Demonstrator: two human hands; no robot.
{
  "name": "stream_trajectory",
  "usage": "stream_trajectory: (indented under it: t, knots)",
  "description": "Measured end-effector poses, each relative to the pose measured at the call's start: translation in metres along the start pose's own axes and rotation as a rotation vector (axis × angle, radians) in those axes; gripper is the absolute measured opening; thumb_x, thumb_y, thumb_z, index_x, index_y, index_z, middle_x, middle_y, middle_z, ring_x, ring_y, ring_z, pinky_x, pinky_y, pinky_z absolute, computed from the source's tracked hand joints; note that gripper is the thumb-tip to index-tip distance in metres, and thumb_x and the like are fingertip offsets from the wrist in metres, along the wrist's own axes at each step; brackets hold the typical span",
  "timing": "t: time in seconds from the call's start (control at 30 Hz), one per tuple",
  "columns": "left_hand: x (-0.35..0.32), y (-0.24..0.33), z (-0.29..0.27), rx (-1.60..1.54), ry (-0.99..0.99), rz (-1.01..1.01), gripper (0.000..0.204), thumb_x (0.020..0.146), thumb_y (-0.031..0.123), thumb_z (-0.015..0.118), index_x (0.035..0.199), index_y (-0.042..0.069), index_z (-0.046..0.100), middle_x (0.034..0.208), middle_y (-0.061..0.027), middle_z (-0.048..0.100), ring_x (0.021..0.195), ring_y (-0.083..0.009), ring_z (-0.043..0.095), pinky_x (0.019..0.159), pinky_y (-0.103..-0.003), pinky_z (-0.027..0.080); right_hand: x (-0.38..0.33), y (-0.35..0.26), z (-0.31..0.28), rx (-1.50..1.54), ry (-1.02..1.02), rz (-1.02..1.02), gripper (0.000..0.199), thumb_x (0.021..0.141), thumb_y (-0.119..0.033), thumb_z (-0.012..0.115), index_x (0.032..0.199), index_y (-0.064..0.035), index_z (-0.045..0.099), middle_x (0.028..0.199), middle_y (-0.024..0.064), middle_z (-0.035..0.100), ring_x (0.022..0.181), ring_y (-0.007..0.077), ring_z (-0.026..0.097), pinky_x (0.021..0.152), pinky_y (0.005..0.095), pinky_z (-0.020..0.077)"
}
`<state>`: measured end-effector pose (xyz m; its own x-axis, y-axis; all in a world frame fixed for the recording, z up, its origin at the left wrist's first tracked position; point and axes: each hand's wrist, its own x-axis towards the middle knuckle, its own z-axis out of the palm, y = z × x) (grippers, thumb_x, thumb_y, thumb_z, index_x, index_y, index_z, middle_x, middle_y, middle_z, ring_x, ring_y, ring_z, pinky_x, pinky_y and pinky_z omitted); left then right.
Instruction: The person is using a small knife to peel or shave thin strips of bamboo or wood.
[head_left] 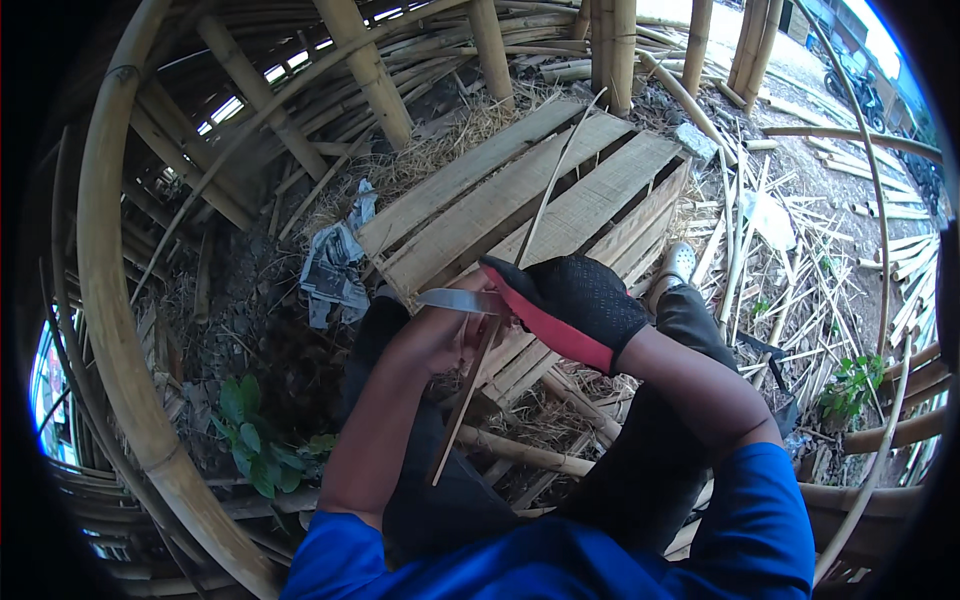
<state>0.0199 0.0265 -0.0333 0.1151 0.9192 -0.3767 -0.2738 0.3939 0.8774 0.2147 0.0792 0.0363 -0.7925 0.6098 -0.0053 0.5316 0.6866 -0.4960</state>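
Over a slatted wooden pallet (520, 190) lying on straw-littered dirt, both hands meet mid-frame. Right hand (575, 300), in a black glove with a red cuff, has its fingers curled tight around a thin bamboo strip (520, 250) that runs from below the knees up past the pallet's far edge. Left hand (440, 335), bare, grips the handle of a knife (460, 300); fingers wrapped shut on it, blade flat and pointing left, touching the strip just beside the glove. Ground: dry grass, bamboo slivers and offcuts scattered at right, crumpled newspaper (335, 265) left of the pallet, green leafy plant (250, 430) lower left. Thick bamboo poles (110, 300) curve around the workspace; upright posts behind. Outdoor daylight, open shelter.
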Motion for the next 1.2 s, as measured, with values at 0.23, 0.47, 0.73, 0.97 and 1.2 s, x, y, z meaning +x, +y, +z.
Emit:
stream_trajectory:
  t: [0.23,0.47,0.73,0.97,1.2]
  knots:
    - [0.096,0.014,-0.007,-0.048,-0.116,0.162,0.034,0.098,0.044,0.056,0.083,0.014,0.061,0.067,0.0011,0.058,0.051,-0.0101,0.053,0.047,-0.029,0.043,-0.002,0.004,-0.007,0.032,0.098,-0.006,0.05,0.104,-0.048,0.026,0.126,-0.0195,0.06,0.079,0.0192,0.067,0.079,0.0355,0.068,0.074,0.0453,0.0532]
    - [0.102,0.029,0.026,-0.018,0.071,0.191,0.036,0.099,0.043,0.054,0.08,0.012,0.056,0.061,0.0025,0.051,0.044,-0.0103,0.045,0.042,-0.025,0.035,0.004,0.019,0.011,0.219,0.112,0.136,0.069,0.1,-0.06,0.033,0.094,-0.005,0.074,0.073,0.0196,0.067,0.071,0.0378,0.067,0.072,0.0457,0.0516]
    - [0.108,0.047,0.036,-0.123,-0.08,0.109,0.031,0.103,0.035,0.05,0.086,0.01,0.05,0.056,0.006,0.039,0.039,-0.003,0.034,0.034,-0.02,0.025,-0.016,0.007,0.035,-0.088,0.131,-0.186,0.049,0.101,-0.038,0.044,0.148,-0.0254,0.043,0.079,0.0155,0.069,0.065,0.0361,0.067,0.059,0.0443,0.0529]
    - [0.114,0.046,0.031,-0.257,0.002,0.161,0.027,0.102,0.031,0.053,0.085,0.009,0.051,0.056,0.0058,0.04,0.039,-0.0032,0.032,0.034,-0.021,0.025,-0.028,-0.008,0.035,-0.002,0.059,-0.234,0.046,0.1,-0.037,0.046,0.145,-0.0272,0.047,0.085,0.0142,0.071,0.068,0.0348,0.069,0.062,0.0423,0.0543]
    - [0.136,0.049,0.013,-0.265,0.119,0.15,0.028,0.101,0.035,0.053,0.087,0.012,0.051,0.057,0.0031,0.04,0.041,-0.0079,0.034,0.035,-0.024,0.025,-0.049,-0.016,0.051,0.03,0.126,-0.465,0.044,0.096,-0.041,0.052,0.14,-0.0353,0.053,0.073,0.0122,0.069,0.062,0.0311,0.068,0.055,0.0429,0.0528]
